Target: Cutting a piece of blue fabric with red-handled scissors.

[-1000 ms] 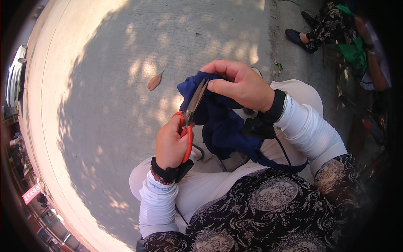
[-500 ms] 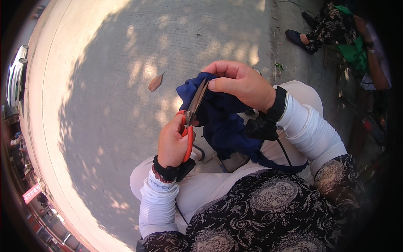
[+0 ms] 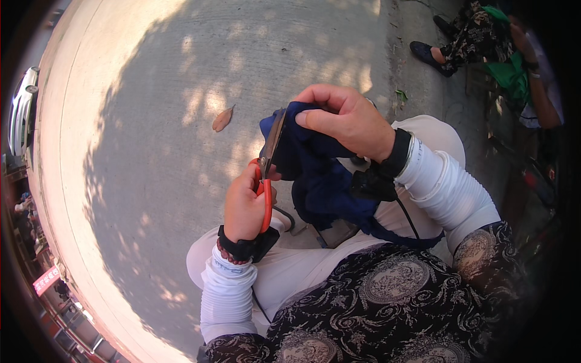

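Note:
My left hand (image 3: 243, 204) is closed round the red handles of a pair of scissors (image 3: 272, 144), whose metal blades point up and away from me. The blades lie at the left part of a dark blue cloth (image 3: 331, 192) and look nearly closed. With thumb and forefinger, my right hand (image 3: 346, 120) pinches the cloth's top edge just right of the blade tips. From there the cloth hangs in folds down between my knees, and a narrow strip of it trails over my lap to the right.
A dry brown leaf (image 3: 223, 118) lies on the concrete ground (image 3: 175, 78) beyond my hands. At the upper right sits another person with green cloth (image 3: 509, 76) and dark shoes (image 3: 431, 55). A white car (image 3: 23, 112) stands at the far left.
The scissors have shifted slightly left, and their blades have come closer together. My left hand moved a little left with them; my right hand still pinches the cloth.

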`<state>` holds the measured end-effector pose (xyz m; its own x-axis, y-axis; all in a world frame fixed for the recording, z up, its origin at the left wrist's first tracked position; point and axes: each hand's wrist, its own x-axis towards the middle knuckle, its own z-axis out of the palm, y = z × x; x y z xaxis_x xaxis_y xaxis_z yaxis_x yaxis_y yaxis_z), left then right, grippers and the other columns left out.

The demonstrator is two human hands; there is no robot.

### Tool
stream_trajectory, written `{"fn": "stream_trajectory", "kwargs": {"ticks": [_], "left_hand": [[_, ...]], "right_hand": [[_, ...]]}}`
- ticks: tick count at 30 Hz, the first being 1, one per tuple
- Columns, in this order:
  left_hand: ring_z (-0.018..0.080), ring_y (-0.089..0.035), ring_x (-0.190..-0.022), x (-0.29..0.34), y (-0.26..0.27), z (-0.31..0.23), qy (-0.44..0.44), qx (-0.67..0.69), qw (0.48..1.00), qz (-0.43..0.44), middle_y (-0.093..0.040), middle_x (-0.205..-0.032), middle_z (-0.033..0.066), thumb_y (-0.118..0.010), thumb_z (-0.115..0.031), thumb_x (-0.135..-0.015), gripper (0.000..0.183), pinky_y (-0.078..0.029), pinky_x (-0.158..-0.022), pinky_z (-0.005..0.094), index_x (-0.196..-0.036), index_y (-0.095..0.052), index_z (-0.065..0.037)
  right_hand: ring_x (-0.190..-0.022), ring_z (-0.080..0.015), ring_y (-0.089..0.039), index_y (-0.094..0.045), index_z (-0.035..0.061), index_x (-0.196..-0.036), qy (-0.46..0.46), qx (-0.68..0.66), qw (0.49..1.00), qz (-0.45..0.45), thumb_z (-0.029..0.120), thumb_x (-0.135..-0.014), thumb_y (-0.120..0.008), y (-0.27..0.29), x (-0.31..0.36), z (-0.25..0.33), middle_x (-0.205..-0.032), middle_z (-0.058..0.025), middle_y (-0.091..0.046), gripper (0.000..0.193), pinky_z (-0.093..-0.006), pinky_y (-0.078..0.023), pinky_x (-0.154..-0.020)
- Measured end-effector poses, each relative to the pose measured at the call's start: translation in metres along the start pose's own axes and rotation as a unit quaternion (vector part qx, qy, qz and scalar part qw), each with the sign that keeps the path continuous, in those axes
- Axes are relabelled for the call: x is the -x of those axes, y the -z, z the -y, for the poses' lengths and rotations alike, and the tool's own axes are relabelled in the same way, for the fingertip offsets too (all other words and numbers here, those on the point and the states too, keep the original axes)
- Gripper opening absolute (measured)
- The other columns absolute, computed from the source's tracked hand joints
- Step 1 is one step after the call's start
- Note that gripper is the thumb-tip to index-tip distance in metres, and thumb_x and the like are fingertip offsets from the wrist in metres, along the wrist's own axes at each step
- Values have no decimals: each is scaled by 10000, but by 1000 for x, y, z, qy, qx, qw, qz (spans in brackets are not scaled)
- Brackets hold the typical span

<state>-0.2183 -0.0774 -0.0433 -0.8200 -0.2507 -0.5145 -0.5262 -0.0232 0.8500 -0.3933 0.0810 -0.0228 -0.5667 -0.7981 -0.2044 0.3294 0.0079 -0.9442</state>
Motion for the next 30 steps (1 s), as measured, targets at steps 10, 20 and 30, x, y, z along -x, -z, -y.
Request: {"fn": "stream_trajectory", "kwargs": {"ticks": [10,20,30], "left_hand": [[137,-618,-860,1,2,-2,-60,-97,993,-4,-664,-977,115,-478,60,-737,401,-496,-687,245,-1120,-591,22],[110,-601,-721,1,3,-1,-57,-137,989,-18,-684,-949,94,-516,31,-740,379,-496,-641,238,-1108,-606,18],[112,-606,-716,1,0,-2,-55,-118,991,-11,-682,-956,95,-505,25,-745,358,-502,-642,245,-1089,-603,20]], "right_hand": [[-794,-65,-613,-632,4,-1042,6,13,1000,-8,121,-901,-609,-2,-2,-3,-893,-10,-662,185,-214,-508,-723],[-760,-51,-591,-648,-2,-1013,24,86,996,-23,125,-883,-610,-2,-3,-4,-843,5,-650,186,-205,-488,-681],[-776,-55,-605,-656,0,-1004,19,86,996,-17,115,-885,-612,-3,-3,-2,-859,-2,-664,170,-207,-499,-698]]}}
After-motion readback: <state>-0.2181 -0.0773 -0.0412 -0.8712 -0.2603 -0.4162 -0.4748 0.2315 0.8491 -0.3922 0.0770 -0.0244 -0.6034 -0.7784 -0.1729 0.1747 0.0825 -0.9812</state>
